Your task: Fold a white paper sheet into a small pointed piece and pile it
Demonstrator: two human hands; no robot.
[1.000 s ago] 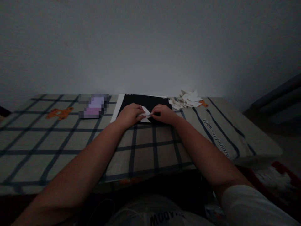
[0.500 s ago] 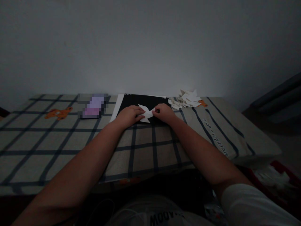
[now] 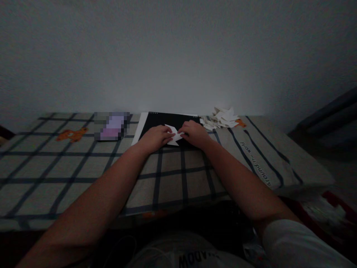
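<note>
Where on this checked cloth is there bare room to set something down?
Bare cloth lies left of the left forearm, below the bear print and blurred patch. Another patch lies between the forearms, a third right of the right forearm by the printed words. It is crowded at the back: both hands on the folded paper over the black sheet, paper pile beside.

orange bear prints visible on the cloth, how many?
3: one bear print at far left, one beside the paper pile, one dimly on the front edge. Arms may hide others.

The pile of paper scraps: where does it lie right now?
In the head view, the pile of paper scraps lies at the table's far edge by the wall, just right of the black board and the right hand.
</note>
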